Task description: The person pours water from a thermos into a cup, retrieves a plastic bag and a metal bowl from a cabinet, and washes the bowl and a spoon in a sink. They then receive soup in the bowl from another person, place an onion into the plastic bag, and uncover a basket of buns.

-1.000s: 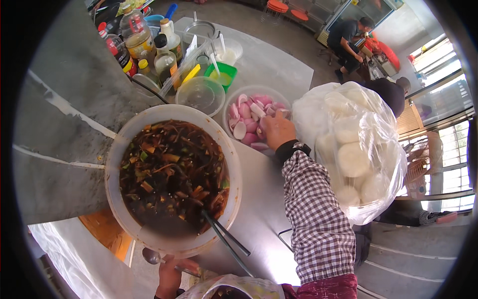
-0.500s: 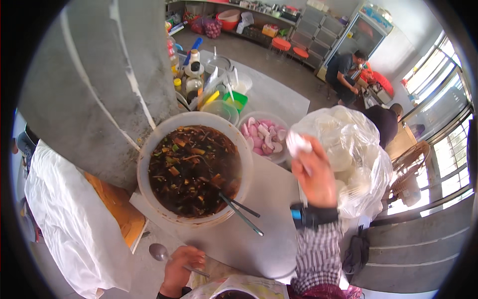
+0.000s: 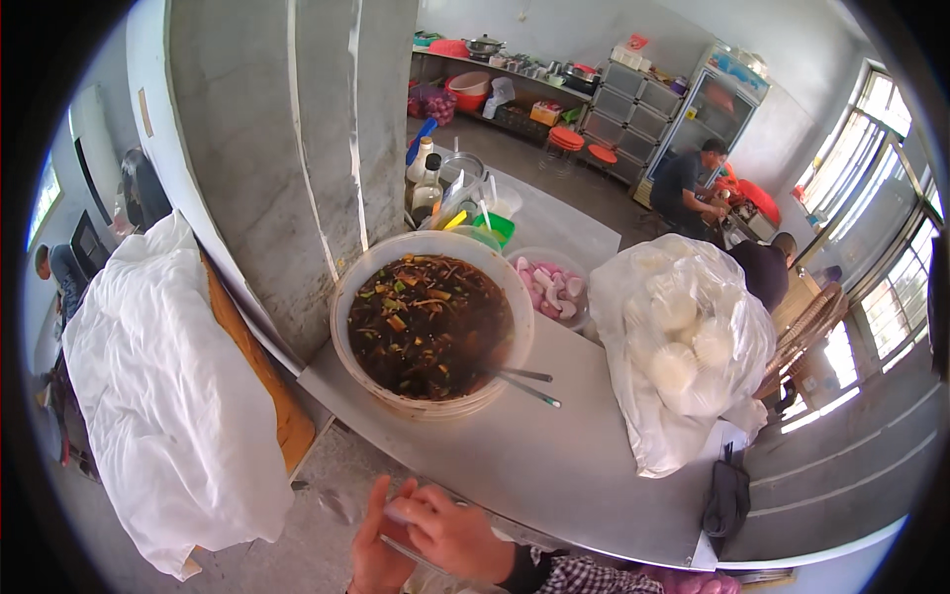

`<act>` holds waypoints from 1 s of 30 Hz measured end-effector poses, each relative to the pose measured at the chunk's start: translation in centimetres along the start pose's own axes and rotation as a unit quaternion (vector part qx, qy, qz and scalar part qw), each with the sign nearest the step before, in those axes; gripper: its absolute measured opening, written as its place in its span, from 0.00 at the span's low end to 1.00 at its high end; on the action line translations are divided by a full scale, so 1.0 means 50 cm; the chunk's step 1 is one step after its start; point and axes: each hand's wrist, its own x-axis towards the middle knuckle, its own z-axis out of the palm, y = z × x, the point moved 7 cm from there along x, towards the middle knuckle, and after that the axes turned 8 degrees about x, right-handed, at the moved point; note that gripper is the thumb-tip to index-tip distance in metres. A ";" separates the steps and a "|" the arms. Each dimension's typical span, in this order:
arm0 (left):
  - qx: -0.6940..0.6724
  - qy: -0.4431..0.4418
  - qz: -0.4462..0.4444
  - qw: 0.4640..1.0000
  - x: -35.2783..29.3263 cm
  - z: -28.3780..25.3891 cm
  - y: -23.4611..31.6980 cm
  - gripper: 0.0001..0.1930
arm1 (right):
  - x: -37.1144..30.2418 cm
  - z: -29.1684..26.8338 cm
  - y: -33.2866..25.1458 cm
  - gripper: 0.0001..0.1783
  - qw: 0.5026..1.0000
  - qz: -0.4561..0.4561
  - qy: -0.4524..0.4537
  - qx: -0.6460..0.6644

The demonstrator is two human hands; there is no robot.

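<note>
Low in front of me, my left hand holds a metal spoon, its bowl blurred and sticking out to the left. Close against it, my right hand has its fingers bent around a small whitish piece, too unclear to name. A white bucket of dark broth with chopped vegetables stands on the table beyond my hands. Two thin handles lean over its right rim. Behind it sits a clear bowl of pink and white onion pieces.
On the right of the metal table rests a clear plastic bag of round white things. Bottles and a green container stand behind the bucket. White cloth covers something at left. Two people work at the back right.
My right hand has come back from beside the onion bowl, down to my left hand. The whitish piece came along in it. The view has shifted, too.
</note>
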 end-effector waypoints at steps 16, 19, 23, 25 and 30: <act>-0.083 0.003 -0.069 0.994 -0.067 -0.157 -0.006 0.16 | -0.014 0.119 -0.058 0.19 0.996 -0.035 -0.082 0.013; -0.053 0.024 -0.068 0.996 -0.072 -0.164 -0.005 0.17 | -0.012 0.138 -0.095 0.11 0.990 -0.060 -0.089 -0.086; -0.075 0.022 -0.078 0.994 -0.073 -0.153 -0.020 0.17 | -0.028 0.161 -0.097 0.12 0.984 -0.139 -0.053 -0.101; -0.080 0.028 -0.076 0.994 -0.078 -0.160 -0.020 0.17 | -0.036 0.164 -0.087 0.13 0.971 -0.221 -0.017 -0.094; -0.089 0.028 -0.074 0.993 -0.070 -0.150 -0.033 0.17 | -0.020 0.133 -0.068 0.18 0.984 -0.107 -0.133 -0.046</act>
